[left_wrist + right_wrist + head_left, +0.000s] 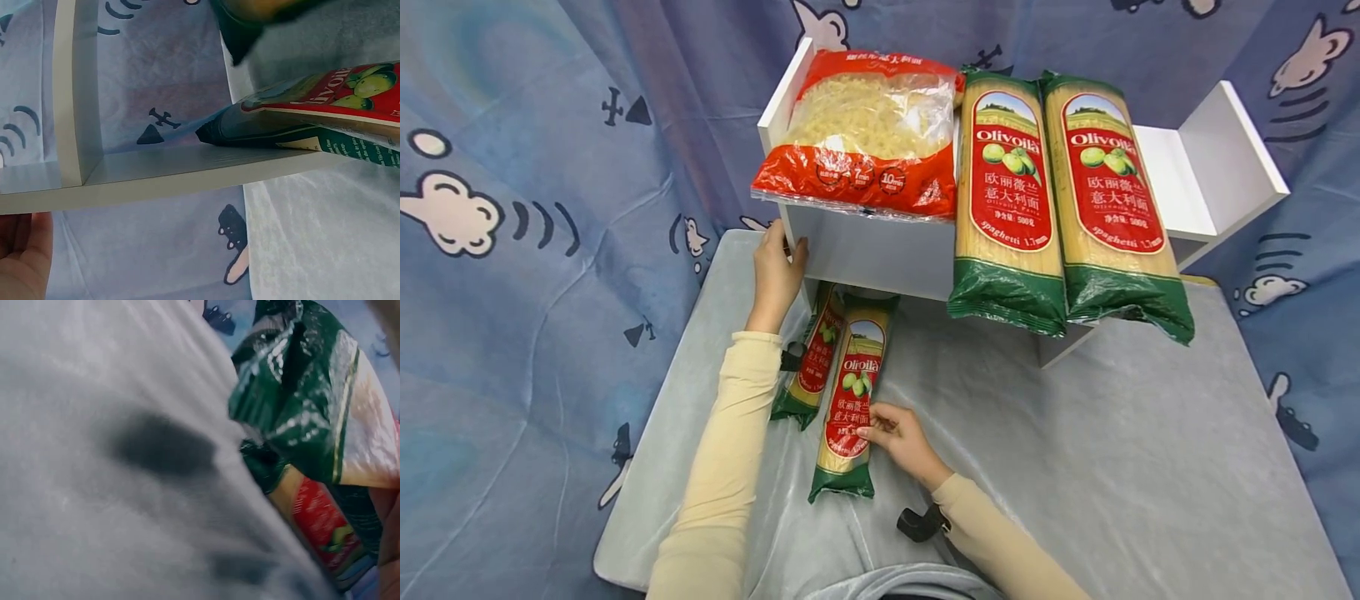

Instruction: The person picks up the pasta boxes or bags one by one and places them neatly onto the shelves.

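My right hand (904, 440) pinches the right edge of a spaghetti pack (855, 392) near its lower end. The pack has a red label and green ends, and its far end lies under the white shelf (865, 250). In the right wrist view its crumpled green end (300, 394) shows large. My left hand (777, 271) grips the shelf's left side panel (187, 172), thumb on the near side. A second spaghetti pack (815, 367) leans beside that panel, partly hidden by the held one.
On top of the shelf lie a red-and-clear bag of pasta (865, 125) and two spaghetti packs (1011, 192), whose green ends overhang the front edge. A raised end panel (1232, 158) stands at the right. Grey cloth covers the table (1187, 433); a patterned curtain (535, 292) hangs around it.
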{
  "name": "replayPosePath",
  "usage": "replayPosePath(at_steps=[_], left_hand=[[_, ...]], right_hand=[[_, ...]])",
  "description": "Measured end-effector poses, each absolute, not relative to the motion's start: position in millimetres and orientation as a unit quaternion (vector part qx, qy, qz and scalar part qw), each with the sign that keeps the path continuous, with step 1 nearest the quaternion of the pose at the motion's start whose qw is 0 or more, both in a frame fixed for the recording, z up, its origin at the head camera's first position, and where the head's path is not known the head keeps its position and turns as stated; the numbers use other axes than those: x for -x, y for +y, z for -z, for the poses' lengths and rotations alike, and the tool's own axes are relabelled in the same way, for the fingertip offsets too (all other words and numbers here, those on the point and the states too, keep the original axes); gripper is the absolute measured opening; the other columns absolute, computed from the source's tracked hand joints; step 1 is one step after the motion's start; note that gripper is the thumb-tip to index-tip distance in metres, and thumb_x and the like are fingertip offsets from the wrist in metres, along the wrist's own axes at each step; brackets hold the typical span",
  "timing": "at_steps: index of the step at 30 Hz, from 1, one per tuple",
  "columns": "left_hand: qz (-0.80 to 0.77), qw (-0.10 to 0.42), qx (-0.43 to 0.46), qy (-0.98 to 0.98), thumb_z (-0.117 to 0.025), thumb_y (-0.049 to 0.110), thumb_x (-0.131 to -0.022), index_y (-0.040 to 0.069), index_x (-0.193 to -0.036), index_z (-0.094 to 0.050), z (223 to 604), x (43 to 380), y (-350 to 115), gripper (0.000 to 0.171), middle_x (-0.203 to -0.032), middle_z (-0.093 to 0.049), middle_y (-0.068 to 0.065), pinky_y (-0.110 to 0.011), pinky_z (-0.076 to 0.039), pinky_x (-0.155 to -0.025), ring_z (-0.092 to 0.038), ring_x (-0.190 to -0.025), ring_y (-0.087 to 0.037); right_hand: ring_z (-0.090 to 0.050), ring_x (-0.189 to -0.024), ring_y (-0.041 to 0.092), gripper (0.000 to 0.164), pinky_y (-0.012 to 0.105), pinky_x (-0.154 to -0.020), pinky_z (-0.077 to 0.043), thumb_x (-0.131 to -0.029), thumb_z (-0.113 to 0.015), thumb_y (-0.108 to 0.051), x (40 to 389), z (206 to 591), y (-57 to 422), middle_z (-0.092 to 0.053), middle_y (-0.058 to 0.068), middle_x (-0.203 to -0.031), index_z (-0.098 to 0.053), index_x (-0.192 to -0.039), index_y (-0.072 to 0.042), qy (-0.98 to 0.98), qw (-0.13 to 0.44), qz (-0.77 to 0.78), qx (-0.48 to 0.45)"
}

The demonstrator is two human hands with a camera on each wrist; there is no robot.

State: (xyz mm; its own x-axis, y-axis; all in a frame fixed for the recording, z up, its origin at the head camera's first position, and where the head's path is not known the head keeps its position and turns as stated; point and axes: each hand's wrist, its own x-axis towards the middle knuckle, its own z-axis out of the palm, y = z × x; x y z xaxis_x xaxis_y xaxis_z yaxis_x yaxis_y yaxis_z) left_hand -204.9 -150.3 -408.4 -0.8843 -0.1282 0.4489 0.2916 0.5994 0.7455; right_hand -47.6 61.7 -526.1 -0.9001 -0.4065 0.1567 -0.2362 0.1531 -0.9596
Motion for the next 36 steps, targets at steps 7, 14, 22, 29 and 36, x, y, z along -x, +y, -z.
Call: replayPosePath(at_steps=[7, 14, 22, 29, 36], left_hand=[[0.437, 0.241, 0.047, -0.866, -0.054, 0.001, -0.093, -0.011, -0.104, -0.053, 410, 205, -150, 0.016, -0.098, -0.056, -0.026, -0.046, -0.047, -0.079, -0.057, -0.09, -0.038], [0.434, 0.243, 0.049, -0.866, -0.054, 0.002, -0.093, -0.01, -0.103, -0.053, 410, 206, -149, 0.016, -0.089, -0.053, -0.024, -0.045, -0.043, -0.072, -0.052, -0.08, -0.036], [0.433, 0.243, 0.048, -0.867, -0.054, 0.002, -0.093, -0.011, -0.103, -0.053, 410, 206, -149, 0.016, -0.089, -0.053, -0.024, -0.045, -0.044, -0.072, -0.052, -0.08, -0.035], [0.438, 0.24, 0.047, -0.865, -0.054, 0.002, -0.093, -0.012, -0.104, -0.053, 410, 205, -149, 0.017, -0.088, -0.053, -0.024, -0.045, -0.043, -0.072, -0.051, -0.08, -0.035], [0.436, 0.24, 0.047, -0.866, -0.054, 0.001, -0.093, -0.011, -0.103, -0.053, 410, 206, -149, 0.016, -0.087, -0.052, -0.023, -0.045, -0.042, -0.072, -0.05, -0.08, -0.035]], right_hand=[[-0.042, -0.063, 0.004, 0.021, 0.025, -0.054, -0.038, -0.078, -0.069, 0.008, 35, 500, 77, -0.046, 0.006, -0.064, -0.052, -0.072, -0.004, 0.753, 0.062, 0.594, 0.277], [-0.05, -0.062, 0.011, 0.013, 0.024, -0.057, -0.045, -0.077, -0.068, 0.011, 17, 471, 94, -0.055, 0.008, -0.069, -0.062, -0.083, 0.001, 0.721, 0.055, 0.601, 0.341], [-0.054, -0.063, 0.016, 0.019, 0.024, -0.06, -0.047, -0.073, -0.068, 0.017, 9, 427, 102, -0.059, 0.012, -0.07, -0.061, -0.082, 0.001, 0.707, 0.027, 0.604, 0.367], [-0.055, -0.068, 0.009, 0.017, 0.025, -0.061, -0.048, -0.075, -0.068, 0.015, 19, 431, 113, -0.061, 0.011, -0.072, -0.062, -0.08, 0.0, 0.72, 0.015, 0.613, 0.325], [-0.058, -0.07, 0.005, 0.017, 0.026, -0.063, -0.048, -0.076, -0.065, 0.017, 40, 446, 125, -0.065, 0.006, -0.073, -0.065, -0.087, 0.005, 0.746, 0.015, 0.621, 0.241]])
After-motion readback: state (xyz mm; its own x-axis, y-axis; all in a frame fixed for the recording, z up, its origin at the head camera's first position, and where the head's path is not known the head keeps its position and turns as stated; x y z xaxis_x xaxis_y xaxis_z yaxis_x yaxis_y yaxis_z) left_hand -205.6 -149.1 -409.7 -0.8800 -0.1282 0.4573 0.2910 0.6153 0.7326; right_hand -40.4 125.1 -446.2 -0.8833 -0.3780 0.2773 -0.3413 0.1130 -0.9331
